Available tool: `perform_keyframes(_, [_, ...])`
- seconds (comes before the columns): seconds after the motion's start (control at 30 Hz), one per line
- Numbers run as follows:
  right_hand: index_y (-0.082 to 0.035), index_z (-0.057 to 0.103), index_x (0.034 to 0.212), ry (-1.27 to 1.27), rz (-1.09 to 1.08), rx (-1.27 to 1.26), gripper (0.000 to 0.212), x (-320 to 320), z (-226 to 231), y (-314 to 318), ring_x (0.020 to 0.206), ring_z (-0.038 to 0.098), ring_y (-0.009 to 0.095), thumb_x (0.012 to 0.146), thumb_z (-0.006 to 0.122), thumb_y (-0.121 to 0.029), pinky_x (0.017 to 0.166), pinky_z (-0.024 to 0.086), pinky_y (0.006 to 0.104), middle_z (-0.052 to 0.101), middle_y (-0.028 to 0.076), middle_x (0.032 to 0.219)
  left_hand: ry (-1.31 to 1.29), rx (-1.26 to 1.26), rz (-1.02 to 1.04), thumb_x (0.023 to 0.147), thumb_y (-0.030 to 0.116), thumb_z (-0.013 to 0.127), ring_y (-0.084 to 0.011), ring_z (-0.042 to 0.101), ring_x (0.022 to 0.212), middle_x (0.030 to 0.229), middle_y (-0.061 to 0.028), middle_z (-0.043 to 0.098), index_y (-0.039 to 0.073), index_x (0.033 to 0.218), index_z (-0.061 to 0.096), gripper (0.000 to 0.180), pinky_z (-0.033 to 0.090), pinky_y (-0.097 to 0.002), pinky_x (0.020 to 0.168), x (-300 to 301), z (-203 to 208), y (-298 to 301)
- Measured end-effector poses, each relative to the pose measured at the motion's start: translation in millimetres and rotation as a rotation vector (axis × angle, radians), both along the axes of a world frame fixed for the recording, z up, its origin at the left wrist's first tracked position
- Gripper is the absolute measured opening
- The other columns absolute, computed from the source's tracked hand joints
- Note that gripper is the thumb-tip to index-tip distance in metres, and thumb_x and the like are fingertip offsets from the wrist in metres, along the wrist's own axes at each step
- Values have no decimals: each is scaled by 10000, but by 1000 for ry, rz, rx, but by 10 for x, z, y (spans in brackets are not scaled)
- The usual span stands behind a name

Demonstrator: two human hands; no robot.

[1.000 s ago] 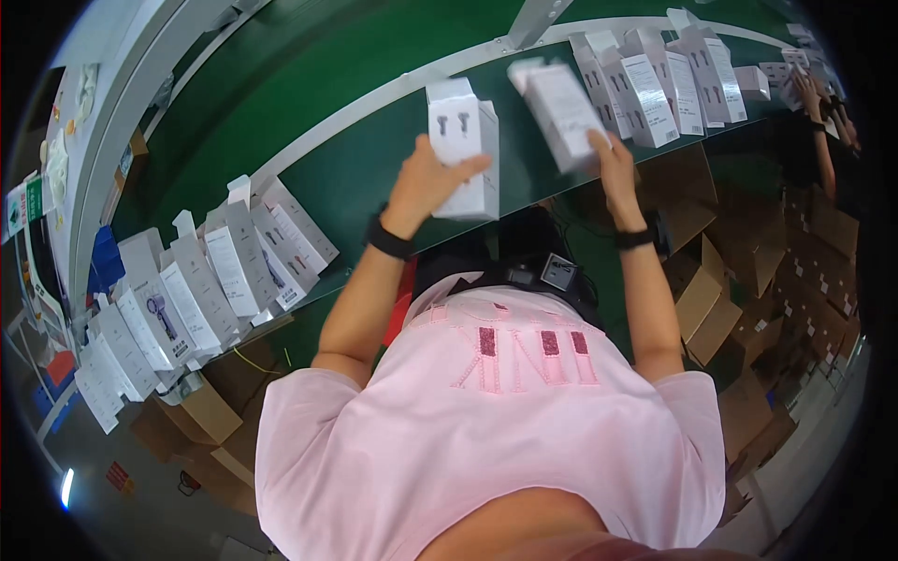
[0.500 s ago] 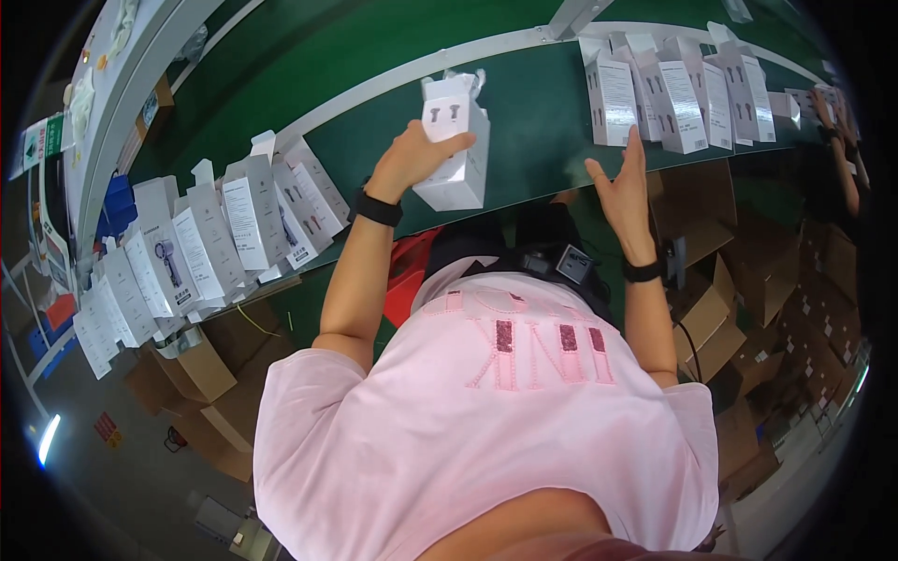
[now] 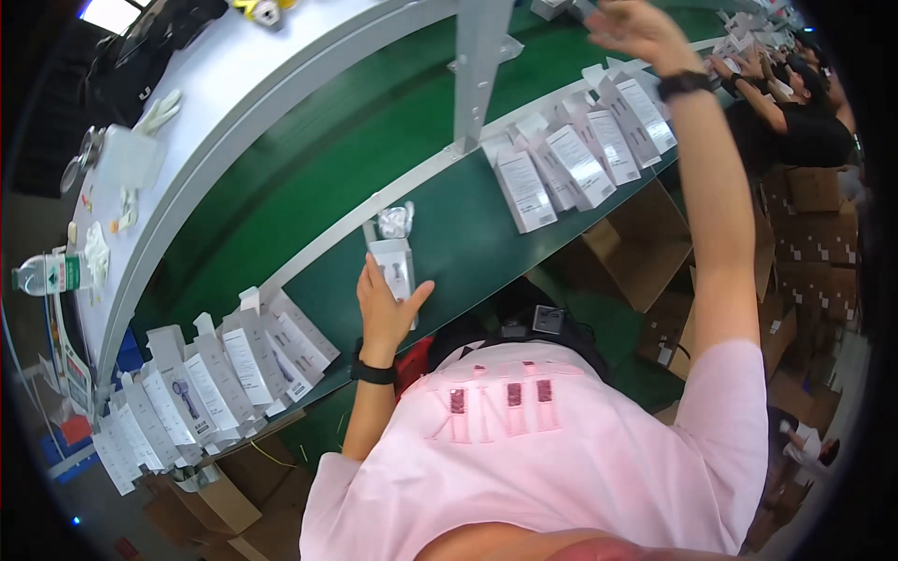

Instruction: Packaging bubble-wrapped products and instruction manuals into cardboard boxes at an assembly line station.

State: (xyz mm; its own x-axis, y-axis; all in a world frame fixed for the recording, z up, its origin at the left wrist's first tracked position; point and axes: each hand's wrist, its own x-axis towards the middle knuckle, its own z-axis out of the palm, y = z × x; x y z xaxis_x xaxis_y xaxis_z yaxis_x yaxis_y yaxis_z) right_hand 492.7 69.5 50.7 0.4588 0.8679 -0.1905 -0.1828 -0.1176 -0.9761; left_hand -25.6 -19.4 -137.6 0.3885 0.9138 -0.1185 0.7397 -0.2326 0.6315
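Note:
A white printed carton (image 3: 398,266) stands with its top flap up, close to the bench's front edge. My left hand (image 3: 382,313) holds it, fingers along its left side and thumb across the near side. Clear, crinkled plastic wrapping (image 3: 396,222) shows at the carton's open top; what it wraps is hard to make out. Far out to the upper right, my right hand (image 3: 641,35) reaches over the bench with curled fingers. A small greyish piece shows at its fingertips, too blurred to name, beside a pale small box (image 3: 550,7) at the upper edge.
Open white cartons stand in rows at left (image 3: 224,374) and right (image 3: 580,159) on the green bench (image 3: 449,248). A metal post (image 3: 479,75) rises behind it. Brown cardboard boxes (image 3: 641,243) stand below. Co-workers (image 3: 795,103) are at the far right.
My right hand has swung from beside the right carton row to far up and right. My left hand still holds the carton, now gripping lower on it. The whole view has turned.

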Motion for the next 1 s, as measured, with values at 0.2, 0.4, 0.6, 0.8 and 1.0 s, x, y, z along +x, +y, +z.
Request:
perform_keyframes(0.2, [-126, 423, 1338, -1248, -242, -590, 663, 536, -2015, 1476, 1085, 551, 380, 749, 709, -235, 936, 437, 552, 440, 232, 1352, -318, 124, 1, 874, 315, 668, -385, 408, 1268, 1367, -269, 433, -39, 1421, 318, 739, 311, -413, 1074, 1432, 634, 709])
perform_keyframes(0.4, [-179, 440, 1370, -1974, 298, -134, 508, -433, -3043, 2201, 1215, 450, 367, 870, 532, -168, 1077, 269, 567, 449, 135, 1389, -331, -230, 179, 896, 177, 650, -221, 486, 1254, 1341, -129, 533, 5, 1351, 480, 515, 362, -322, 1039, 1621, 474, 244])
perform_keyframes(0.6, [-200, 564, 1219, -1871, 663, -179, 361, -651, -3264, 2327, 1142, 523, 287, 859, 563, -187, 971, 355, 576, 593, 76, 1142, -508, -497, 462, 922, 125, 608, -202, 513, 1223, 1324, -118, 545, 20, 1316, 524, 416, 412, -312, 1009, 1554, 352, -26])
perform_keyframes(0.8, [-62, 547, 1212, -810, 581, 80, 483, -24, -1540, 1127, 996, 614, 208, 742, 655, -61, 845, 491, 352, 660, 92, 1026, -724, -593, 184, 893, 138, 645, -245, 470, 1277, 1362, -158, 505, 48, 1409, 408, 575, 357, -359, 1070, 1825, 600, 225])
perform_keyframes(1.0, [-15, 433, 1363, -10, 417, 192, 743, -701, -225, -947, 1119, 556, 183, 697, 754, 53, 972, 438, 328, 571, 65, 1226, -1178, -586, -165, 676, 380, 835, -369, 274, 1390, 1505, -256, 225, 64, 1521, 56, 1193, 212, -467, 1128, 2080, 844, 339])
